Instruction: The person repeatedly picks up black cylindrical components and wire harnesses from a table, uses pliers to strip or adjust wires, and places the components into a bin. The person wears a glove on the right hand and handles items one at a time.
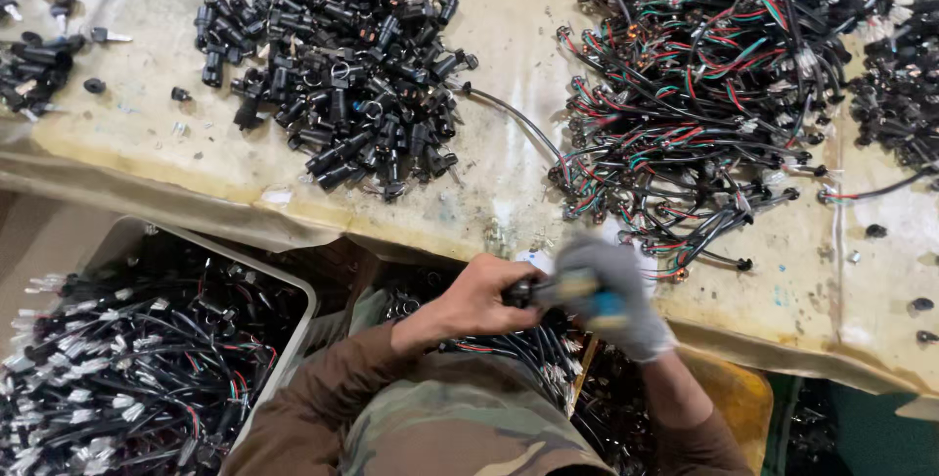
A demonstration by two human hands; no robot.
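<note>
At your far left, the white bin (293, 285) below the desk (509, 65) edge is full of black cables with red and green wires. Above it on the desk lies a heap of black connector sleeves (342, 65). Your bare left hand (479, 295) has its fingers curled tight around a small black connector (521, 291), held over your lap just below the desk edge. Your gloved right hand (611, 295) is blurred, its fingers wrapped around the connector's other end. Further right, a tangle of wired leads (704, 75) covers the desk.
</note>
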